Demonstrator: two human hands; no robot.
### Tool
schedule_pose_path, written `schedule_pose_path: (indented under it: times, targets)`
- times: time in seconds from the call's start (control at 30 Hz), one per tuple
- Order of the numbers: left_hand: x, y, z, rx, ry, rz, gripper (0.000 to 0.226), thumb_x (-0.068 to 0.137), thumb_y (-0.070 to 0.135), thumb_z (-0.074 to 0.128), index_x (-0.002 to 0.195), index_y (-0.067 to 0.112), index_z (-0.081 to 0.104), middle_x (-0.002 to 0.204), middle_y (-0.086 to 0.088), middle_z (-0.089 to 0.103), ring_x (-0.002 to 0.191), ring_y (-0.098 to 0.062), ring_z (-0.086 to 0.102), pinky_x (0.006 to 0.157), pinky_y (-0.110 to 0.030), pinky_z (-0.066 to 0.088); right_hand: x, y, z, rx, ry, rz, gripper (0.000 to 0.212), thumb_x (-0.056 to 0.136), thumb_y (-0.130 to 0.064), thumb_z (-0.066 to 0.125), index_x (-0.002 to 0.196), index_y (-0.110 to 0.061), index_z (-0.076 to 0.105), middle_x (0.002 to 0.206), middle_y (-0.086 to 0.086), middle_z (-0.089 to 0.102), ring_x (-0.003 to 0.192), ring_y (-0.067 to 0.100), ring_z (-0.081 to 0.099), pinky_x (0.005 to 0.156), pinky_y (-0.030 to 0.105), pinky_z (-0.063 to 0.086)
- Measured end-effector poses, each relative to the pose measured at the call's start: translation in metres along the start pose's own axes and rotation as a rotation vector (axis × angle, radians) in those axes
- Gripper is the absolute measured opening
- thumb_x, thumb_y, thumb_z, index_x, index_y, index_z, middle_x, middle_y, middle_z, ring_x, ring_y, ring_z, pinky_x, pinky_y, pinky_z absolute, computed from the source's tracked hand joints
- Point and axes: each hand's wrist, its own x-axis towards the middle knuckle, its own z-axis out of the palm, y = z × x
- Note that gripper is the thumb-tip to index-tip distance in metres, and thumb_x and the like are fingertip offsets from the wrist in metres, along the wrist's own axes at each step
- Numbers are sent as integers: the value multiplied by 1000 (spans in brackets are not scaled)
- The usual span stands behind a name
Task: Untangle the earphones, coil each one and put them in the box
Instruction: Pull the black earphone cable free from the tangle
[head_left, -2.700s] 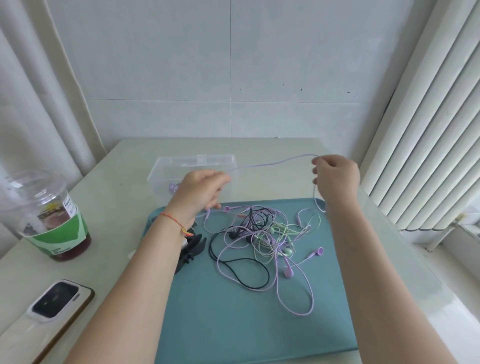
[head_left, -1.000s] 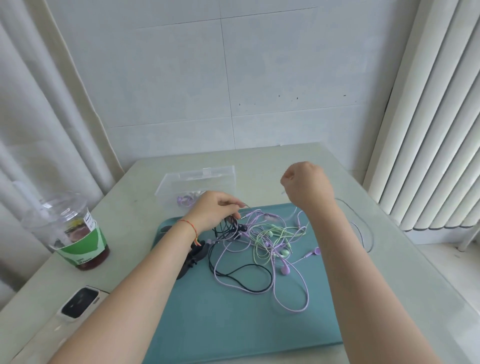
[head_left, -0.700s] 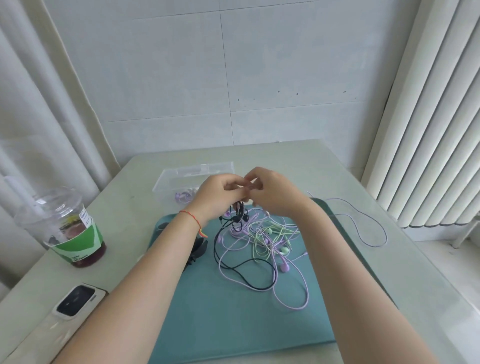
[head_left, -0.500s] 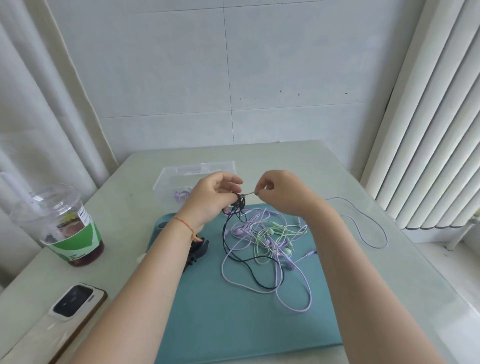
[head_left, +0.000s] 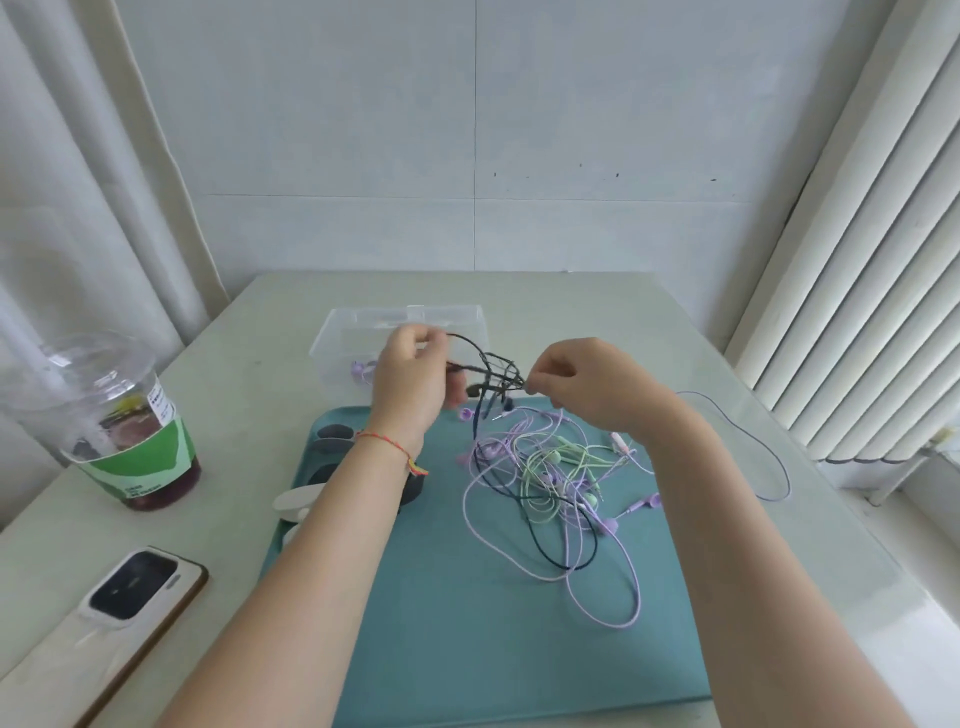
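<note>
Left hand (head_left: 413, 374) is up off the counter (head_left: 571, 312) with its fingers curled around a thin black earphone cable (head_left: 488, 366), and the right hand (head_left: 582, 382) is pinching the same cable at the other side of a small knotted clump. So both hands are gripping it, with the knot stretched between them, just above the near edge of the box.

That box is a clear rectangular plastic box (head_left: 332, 340), no lid on it, sitting on the counter right behind the mat. Inside, low against the left front wall, you can see one pale purple earphone (head_left: 361, 370) already lying there. Can't make out whether there's more in it, the left hand covers a good part of it.

Below the hands, the tangled pile of purple, light green and black earphone cables (head_left: 545, 478) lies on the teal rectangular mat (head_left: 467, 649), and the black cable hangs from the knot down into that pile. One purple cable loop (head_left: 769, 467) trails off the mat's right edge onto the counter.

Over on the left there's a clear plastic cup with a domed lid and green sleeve (head_left: 124, 421), holding a dark reddish drink in the bottom part. Near it, closer to the camera, a phone in a white case (head_left: 140, 584) lies flat.
</note>
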Motion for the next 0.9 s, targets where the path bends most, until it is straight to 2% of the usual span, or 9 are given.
schedule_pose_path:
  times: [0.1, 0.2, 0.3, 0.4, 0.53, 0.63, 0.73, 0.8, 0.9]
  targets:
    - [8, -4, -5, -42, 248, 70, 13, 95, 17, 42, 84, 21, 48, 71, 0, 66, 67, -24, 62, 74, -48, 55, -2, -4, -1, -51, -26, -10, 11, 91, -25, 61, 83, -19, 66, 67, -7, 56, 59, 11, 50, 56, 23, 39]
    - [8, -3, -6, -16, 264, 19, 9, 89, 15, 44, 86, 20, 50, 81, 2, 65, 78, -23, 58, 82, -46, 52, -1, -8, 0, 31, 134, -34, 10, 92, -22, 57, 85, -20, 63, 69, -9, 58, 58, 10, 50, 54, 21, 37]
    - [2, 0, -3, 107, 108, -5, 16, 87, 7, 50, 96, 18, 58, 87, 7, 60, 81, -13, 56, 66, -22, 44, -2, -14, 3, 205, 309, -98, 10, 92, -17, 56, 86, -17, 64, 75, -7, 63, 62, 12, 54, 58, 21, 42]
    - [-6, 6, -1, 51, -126, 77, 26, 91, 7, 50, 103, 24, 65, 99, 13, 63, 88, 1, 58, 73, -13, 43, -3, -17, 6, 200, 220, -165, 10, 92, -16, 58, 87, -16, 68, 73, -3, 69, 64, 11, 60, 62, 22, 47]
    - [-10, 9, -2, 49, -522, 62, 25, 90, 4, 57, 98, 23, 70, 89, 8, 72, 86, -6, 66, 87, -21, 49, 1, -19, 7, 467, 441, -270, 19, 95, -7, 50, 83, -20, 58, 77, 4, 67, 53, 3, 52, 53, 20, 38]
    - [-6, 3, -4, 245, -398, 0, 25, 87, 0, 53, 81, 18, 70, 73, -2, 70, 73, -17, 64, 85, -37, 51, 6, -14, 4, 477, 586, -170, 18, 97, -11, 47, 84, -21, 54, 78, -3, 63, 56, 8, 51, 55, 23, 39]
    - [0, 1, -6, -5, -157, -99, 40, 75, -8, 45, 94, 19, 67, 93, -2, 64, 90, -18, 59, 74, -30, 49, 5, -4, -2, 153, 383, -17, 16, 96, -9, 47, 88, -17, 59, 78, -7, 60, 66, 19, 55, 57, 25, 39]
    - [2, 2, -9, -203, -138, -58, 54, 61, 1, 44, 106, 25, 64, 108, 0, 60, 103, -14, 56, 75, -23, 44, 3, 1, -2, -156, 130, 52, 16, 94, -10, 49, 88, -15, 62, 84, 0, 65, 72, 20, 57, 59, 26, 40]
    - [3, 5, -10, -213, -240, 44, 56, 63, 11, 45, 113, 27, 64, 123, 4, 63, 118, -7, 55, 83, -20, 42, 0, -2, -1, -176, 87, -10, 12, 93, -18, 56, 89, -15, 67, 90, -3, 66, 76, 11, 55, 63, 23, 40]
